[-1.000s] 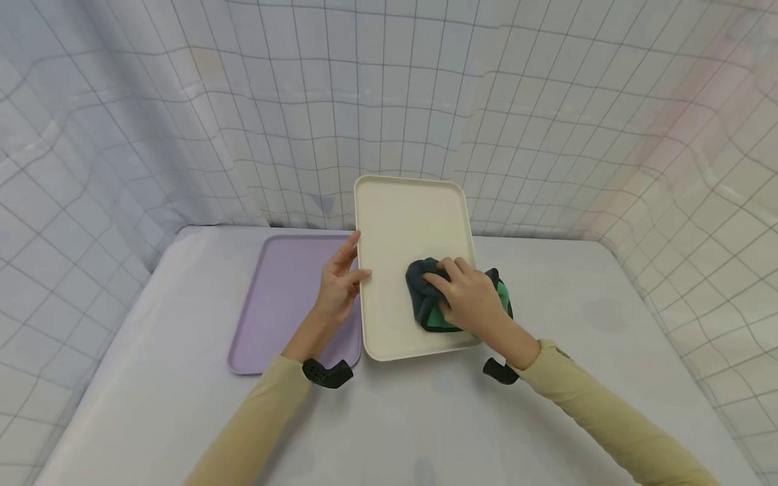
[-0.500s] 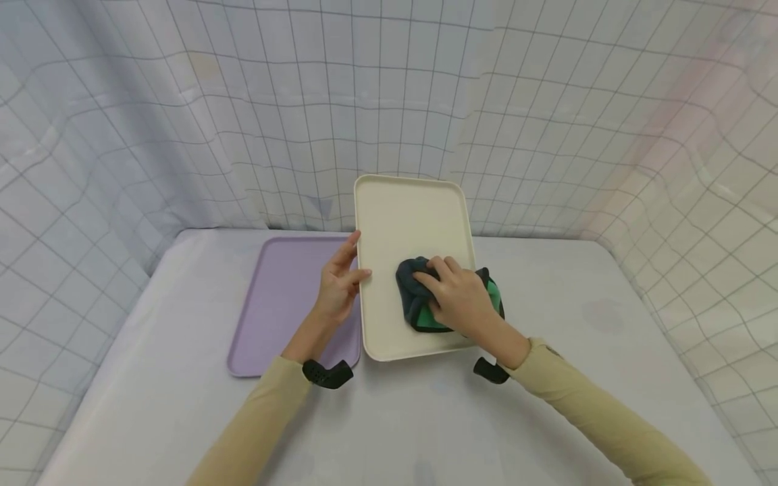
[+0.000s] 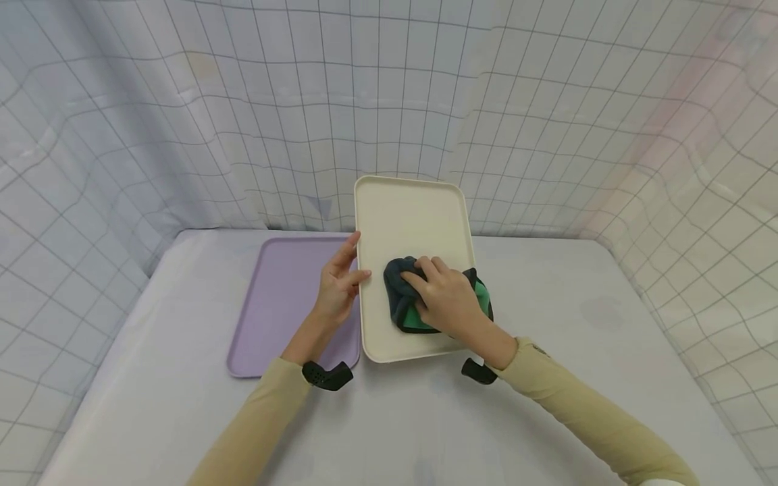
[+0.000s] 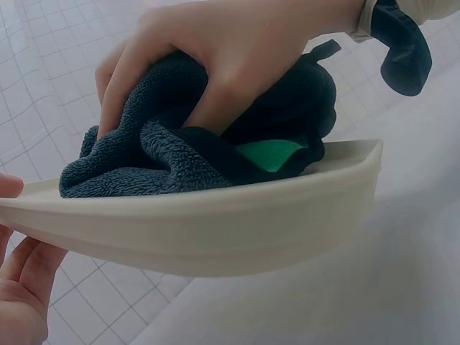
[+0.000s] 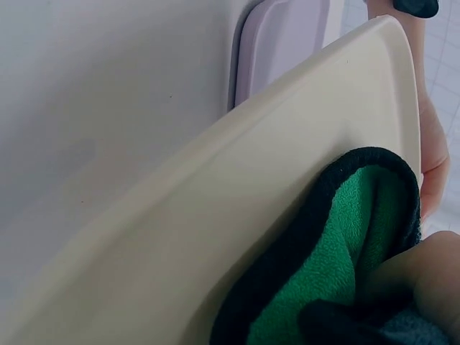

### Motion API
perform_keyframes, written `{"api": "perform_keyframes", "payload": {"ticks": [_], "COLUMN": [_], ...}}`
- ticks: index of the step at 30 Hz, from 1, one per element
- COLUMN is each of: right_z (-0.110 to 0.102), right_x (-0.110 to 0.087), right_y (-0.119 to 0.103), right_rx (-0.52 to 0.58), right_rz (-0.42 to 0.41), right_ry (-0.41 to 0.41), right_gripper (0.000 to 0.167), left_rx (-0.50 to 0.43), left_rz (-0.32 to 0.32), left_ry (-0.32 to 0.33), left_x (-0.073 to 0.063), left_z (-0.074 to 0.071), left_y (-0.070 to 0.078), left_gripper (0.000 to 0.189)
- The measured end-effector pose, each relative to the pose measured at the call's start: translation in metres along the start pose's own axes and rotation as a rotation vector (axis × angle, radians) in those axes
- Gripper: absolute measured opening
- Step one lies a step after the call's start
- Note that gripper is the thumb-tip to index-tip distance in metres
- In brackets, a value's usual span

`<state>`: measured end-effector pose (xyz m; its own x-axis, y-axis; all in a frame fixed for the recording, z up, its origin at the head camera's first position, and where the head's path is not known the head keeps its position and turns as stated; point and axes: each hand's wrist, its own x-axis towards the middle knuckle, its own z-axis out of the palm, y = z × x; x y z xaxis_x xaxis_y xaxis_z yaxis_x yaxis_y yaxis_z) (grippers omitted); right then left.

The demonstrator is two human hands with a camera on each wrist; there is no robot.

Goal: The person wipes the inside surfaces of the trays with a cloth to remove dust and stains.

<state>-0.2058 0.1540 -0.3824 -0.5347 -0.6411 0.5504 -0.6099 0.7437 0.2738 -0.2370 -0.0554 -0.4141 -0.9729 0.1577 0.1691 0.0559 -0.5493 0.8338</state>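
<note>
My left hand (image 3: pixel 338 287) grips the left edge of a cream tray (image 3: pixel 413 216), its thumb over the rim and the other fingers behind and beneath. The tray is held tilted up off the table, as its underside shows in the left wrist view. Bunched under my right hand (image 3: pixel 446 297) is a towelling cloth (image 3: pixel 398 287), dark blue-grey on one side and green on the other, with a black border. Fingers and thumb pinch its folds and press it on the lower middle of the tray. In the right wrist view the green side (image 5: pixel 345 237) faces the camera.
A lilac tray (image 3: pixel 286 297) lies flat on the white-covered table (image 3: pixel 547 297), left of the cream tray and partly behind my left hand. Checked curtains (image 3: pixel 401 88) hang at the back and both sides of the table.
My right hand has slid the cloth leftward across the cream tray, nearer to my left hand. The left hand and both trays have stayed nearly in place.
</note>
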Motion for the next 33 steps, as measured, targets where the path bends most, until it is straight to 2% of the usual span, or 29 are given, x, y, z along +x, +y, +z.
{"api": "perform_keyframes", "payload": {"ticks": [10, 24, 33], "right_z": [-0.003, -0.001, -0.001], "right_x": [0.007, 0.014, 0.017], "right_y": [-0.007, -0.015, -0.018], "right_rx": [0.004, 0.013, 0.014], "right_rz": [-0.016, -0.051, -0.078], "right_ry": [0.031, 0.033, 0.041], "right_gripper": [0.037, 0.035, 0.032], "left_rx": [0.008, 0.003, 0.022], "left_rz": [-0.007, -0.018, 0.002], "left_ry": [0.013, 0.036, 0.017], "left_x": [0.0, -0.002, -0.002], "left_z": [0.0, 0.001, 0.0], "left_y": [0.001, 0.0, -0.001], "left_gripper": [0.073, 0.069, 0.066]}}
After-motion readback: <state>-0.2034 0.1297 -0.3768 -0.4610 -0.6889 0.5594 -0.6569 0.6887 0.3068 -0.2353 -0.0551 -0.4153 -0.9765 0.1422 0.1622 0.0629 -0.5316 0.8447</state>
